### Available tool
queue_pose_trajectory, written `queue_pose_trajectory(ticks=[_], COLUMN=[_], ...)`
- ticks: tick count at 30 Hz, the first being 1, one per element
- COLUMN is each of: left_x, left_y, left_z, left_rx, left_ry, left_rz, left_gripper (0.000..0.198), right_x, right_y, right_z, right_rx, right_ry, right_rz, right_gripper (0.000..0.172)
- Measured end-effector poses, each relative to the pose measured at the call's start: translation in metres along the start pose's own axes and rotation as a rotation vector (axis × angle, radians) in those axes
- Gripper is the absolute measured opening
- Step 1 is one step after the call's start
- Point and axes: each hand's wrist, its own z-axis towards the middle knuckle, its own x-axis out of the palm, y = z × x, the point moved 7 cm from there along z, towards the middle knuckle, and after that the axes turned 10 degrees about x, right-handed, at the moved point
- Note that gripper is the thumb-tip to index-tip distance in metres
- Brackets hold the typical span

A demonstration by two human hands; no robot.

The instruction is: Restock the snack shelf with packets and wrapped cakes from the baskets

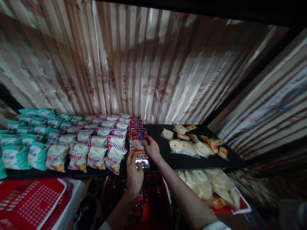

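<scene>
Left hand (135,174) and right hand (153,149), half-closed, grip red packet (137,143); uneven release could tip it into left-adjacent snack bags (115,159).

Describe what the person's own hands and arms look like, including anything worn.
The left hand and right hand are ungloved, and neither wrist shows a watch or band. The forearms are uncovered. Pale, whitish sleeve edges show at the bottom of the picture: a sliver of the left sleeve and more of the right sleeve. No markings can be made out on either.
</scene>
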Motion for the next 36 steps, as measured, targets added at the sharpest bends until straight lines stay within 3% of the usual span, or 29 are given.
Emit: queue_pose_trajectory(ticks=[6,17,22,26,29,31,33,36], left_x=[0.001,0.003,-0.013,-0.032,-0.034,-0.028,-0.02,-0.015], left_y=[0.006,0.0,-0.02,-0.027,-0.01,0.016,0.051,0.084], left_z=[-0.003,-0.006,-0.006,-0.026,-0.06,-0.089,-0.12,-0.15], left_rx=[0.008,0.077,0.165,0.23,0.18,0.049,-0.195,-0.327], left_ry=[-0.001,0.019,0.046,0.058,0.172,0.299,0.444,0.518], left_rz=[-0.001,0.02,0.088,0.036,-0.025,-0.031,0.021,0.046], left_gripper=[0.039,0.038,0.034,0.029,0.029,0.03,0.027,0.022], right_x=[0.003,0.007,-0.011,-0.032,-0.035,-0.025,-0.001,0.047], right_y=[0.0,0.0,0.003,-0.008,-0.03,-0.049,-0.068,-0.098], right_z=[-0.007,-0.007,-0.021,-0.06,-0.104,-0.132,-0.154,-0.179], right_rx=[-0.042,-0.066,-0.133,-0.097,-0.052,-0.014,0.007,0.039], right_ry=[-0.043,-0.011,-0.145,-0.254,-0.265,-0.222,-0.071,0.215], right_rz=[-0.108,-0.042,0.1,0.336,0.463,0.43,0.316,0.048], right_gripper=[0.041,0.042,0.039,0.037,0.033,0.03,0.027,0.025])
